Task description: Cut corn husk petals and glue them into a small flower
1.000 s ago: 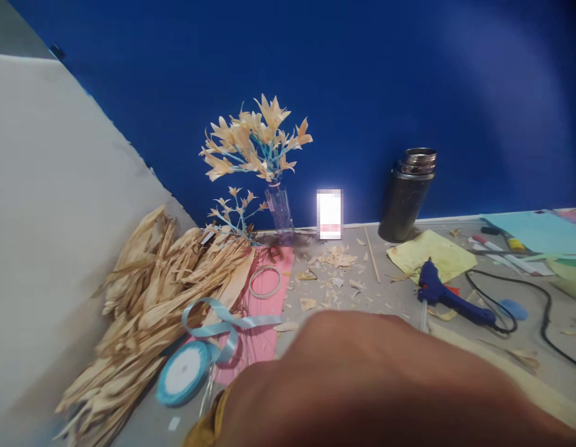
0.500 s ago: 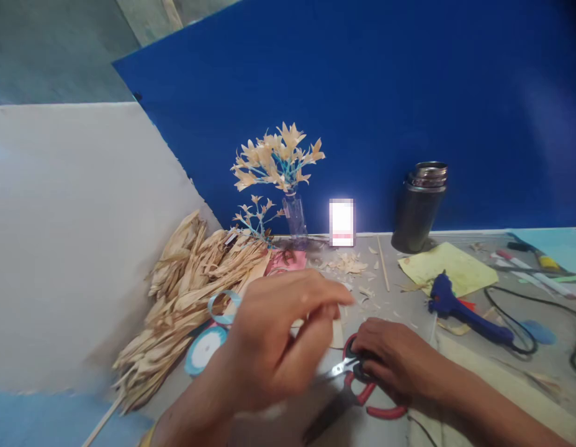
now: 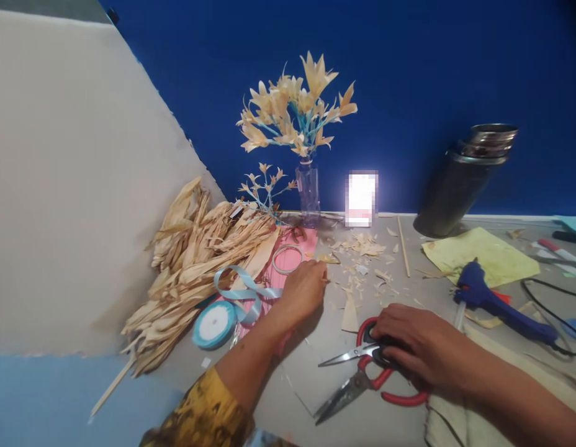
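My left hand is low over the table with its fingers curled together beside a pink sheet and a pale ring. Whatever its fingertips hold, if anything, is hidden. My right hand has its fingers closed over the black-and-red handles of small scissors, silver blades pointing left. Under and beside them lie larger scissors with red handles and dark blades spread from the small pair. Light-blue ribbon loops from its spool near my left forearm.
Dried husks are heaped at left. Behind stand husk flowers in a clear bottle, a bright blurred rectangle and a dark flask. Husk scraps litter the middle. A blue glue gun and yellow paper lie right.
My left hand has gone from raised in front of the camera down and away to the table by the pink sheet. The right hand stays at the scissors. The view has tilted down.
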Tool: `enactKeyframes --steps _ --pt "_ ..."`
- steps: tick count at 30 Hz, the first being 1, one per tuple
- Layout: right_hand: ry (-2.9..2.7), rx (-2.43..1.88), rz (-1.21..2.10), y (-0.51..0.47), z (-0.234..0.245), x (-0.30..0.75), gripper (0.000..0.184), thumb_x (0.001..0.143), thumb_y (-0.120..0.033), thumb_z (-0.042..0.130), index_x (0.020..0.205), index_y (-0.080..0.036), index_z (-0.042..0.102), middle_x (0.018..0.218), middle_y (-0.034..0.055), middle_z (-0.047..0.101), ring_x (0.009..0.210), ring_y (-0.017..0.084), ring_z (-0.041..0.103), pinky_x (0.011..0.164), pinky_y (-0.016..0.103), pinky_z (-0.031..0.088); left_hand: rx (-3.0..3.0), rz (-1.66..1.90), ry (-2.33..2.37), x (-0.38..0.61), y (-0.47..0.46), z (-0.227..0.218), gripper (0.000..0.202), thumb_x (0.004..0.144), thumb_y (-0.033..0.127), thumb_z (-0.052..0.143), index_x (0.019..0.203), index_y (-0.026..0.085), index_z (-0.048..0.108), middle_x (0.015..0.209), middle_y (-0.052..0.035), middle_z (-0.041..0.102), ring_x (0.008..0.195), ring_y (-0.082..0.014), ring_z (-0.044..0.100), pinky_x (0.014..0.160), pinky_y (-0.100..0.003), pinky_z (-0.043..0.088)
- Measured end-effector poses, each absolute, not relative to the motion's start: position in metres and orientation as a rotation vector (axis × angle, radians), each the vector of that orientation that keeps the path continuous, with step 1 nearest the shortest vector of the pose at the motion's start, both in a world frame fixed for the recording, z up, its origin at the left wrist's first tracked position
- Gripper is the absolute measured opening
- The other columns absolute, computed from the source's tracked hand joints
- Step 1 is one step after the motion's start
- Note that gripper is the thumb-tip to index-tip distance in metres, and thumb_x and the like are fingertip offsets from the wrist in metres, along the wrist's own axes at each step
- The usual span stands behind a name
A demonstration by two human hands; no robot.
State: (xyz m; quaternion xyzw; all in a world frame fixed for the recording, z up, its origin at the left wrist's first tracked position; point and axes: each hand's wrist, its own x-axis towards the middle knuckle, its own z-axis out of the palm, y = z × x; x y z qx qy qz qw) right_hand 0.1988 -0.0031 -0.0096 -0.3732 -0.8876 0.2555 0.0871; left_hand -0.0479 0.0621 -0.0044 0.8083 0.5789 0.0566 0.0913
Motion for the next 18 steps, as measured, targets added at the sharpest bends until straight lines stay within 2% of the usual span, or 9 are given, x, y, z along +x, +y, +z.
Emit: enactKeyframes --steps 2,5,8,13,18 --pt "-2.636 -1.097 0.791 -0.005 -0.007 0.197 0.013 0.094 -0.017 0.058 0.099 -0.025 0.067 0.096 0.0046 0.068 0.091 0.023 0.062 0.078 0.031 0.044 2.349 0.233 1.804 -0.051 0.064 -0.001 0.028 0.089 0.011 0.051 0.112 0.020 0.063 0.099 -0.0083 0.067 0.093 -0.0241 0.060 0.078 -0.034 0.046" --pt "-2.647 -1.078 0.822 -0.006 -0.005 0.194 0.012 0.095 -0.017 0.057 0.096 -0.024 0.067 0.094 0.0040 0.068 0.089 0.022 0.062 0.077 0.032 0.044 2.537 0.396 1.646 -0.049 0.059 -0.003 0.041 0.090 0.009 0.051 0.127 0.024 0.061 0.119 -0.0108 0.061 0.107 -0.0254 0.055 0.088 -0.037 0.045" --pt "-2.650 -1.068 0.821 -0.006 -0.007 0.193 0.013 0.095 -0.017 0.057 0.097 -0.024 0.067 0.094 0.0047 0.068 0.089 0.022 0.062 0.078 0.032 0.044 2.699 0.421 1.255 -0.038 0.047 -0.012 0.031 0.093 0.016 0.054 0.118 0.029 0.066 0.126 -0.0085 0.056 0.114 -0.0249 0.050 0.093 -0.037 0.044" --pt "-2.663 -1.082 0.831 -0.007 -0.012 0.196 0.012 0.096 -0.019 0.055 0.096 -0.025 0.066 0.094 0.0047 0.068 0.087 0.022 0.062 0.076 0.032 0.045 2.805 0.299 1.102 -0.021 0.031 -0.023 0.012 0.095 0.019 0.054 0.097 0.020 0.066 0.117 -0.0088 0.058 0.110 -0.0241 0.048 0.089 -0.036 0.042" --pt "-2.675 -1.098 0.832 -0.007 -0.015 0.197 0.014 0.097 -0.020 0.053 0.097 -0.025 0.066 0.095 0.0052 0.068 0.087 0.022 0.062 0.076 0.033 0.046 2.829 0.232 1.103 -0.023 0.029 -0.017 0.012 0.095 0.017 0.052 0.102 0.019 0.062 0.105 -0.0079 0.059 0.100 -0.0229 0.048 0.081 -0.035 0.040"
